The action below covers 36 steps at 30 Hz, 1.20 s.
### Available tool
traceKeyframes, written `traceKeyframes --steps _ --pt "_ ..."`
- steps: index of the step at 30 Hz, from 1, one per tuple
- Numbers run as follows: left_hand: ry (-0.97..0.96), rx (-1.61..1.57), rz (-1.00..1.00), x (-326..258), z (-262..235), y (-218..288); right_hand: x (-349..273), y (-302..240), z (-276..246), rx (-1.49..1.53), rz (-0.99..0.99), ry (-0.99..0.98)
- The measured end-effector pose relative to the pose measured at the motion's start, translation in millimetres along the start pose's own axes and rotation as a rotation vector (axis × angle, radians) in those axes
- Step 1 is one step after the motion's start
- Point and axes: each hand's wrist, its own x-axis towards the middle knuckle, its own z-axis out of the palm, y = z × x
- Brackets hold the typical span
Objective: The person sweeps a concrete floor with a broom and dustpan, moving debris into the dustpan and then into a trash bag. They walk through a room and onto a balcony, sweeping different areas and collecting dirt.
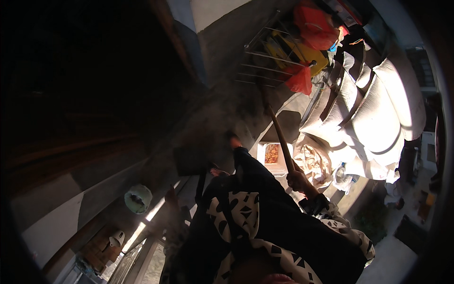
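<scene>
My right hand is closed around a long wooden pole. The pole slants up and away, and its far end fades into shadow, so I cannot make out what is on it. Left of my body, a dim brownish shape in shadow and haze may be my left hand; its fingers do not show. Beside the pole stands a white square tub with orange-brown pieces in it. An open pale sack is right of the pole, near my right hand.
Several large white sacks lean together at the right. A metal rack with red plastic bags and a yellow item stands at the far side. A pale green basin sits at the left. Deep shadow and haze hide the far left.
</scene>
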Motion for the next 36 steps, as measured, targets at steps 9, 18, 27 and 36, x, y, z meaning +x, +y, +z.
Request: traceKeyframes --steps 9,18,27,36 --pt "0.353 0.357 0.27 34.7 13.4 -22.7 58.2 24.8 -0.9 -0.267 -0.026 0.002" --pt "0.487 0.512 0.348 41.2 -24.9 -7.1 33.7 75.7 -19.1 -0.054 -0.132 0.009" --pt "0.506 0.339 0.348 56.3 -33.7 6.6 60.6 37.3 -5.6 0.065 -0.104 -0.161" --pt "0.552 0.182 0.266 67.5 -15.6 13.6 -21.6 78.8 -31.4 -0.171 -0.194 -0.05"
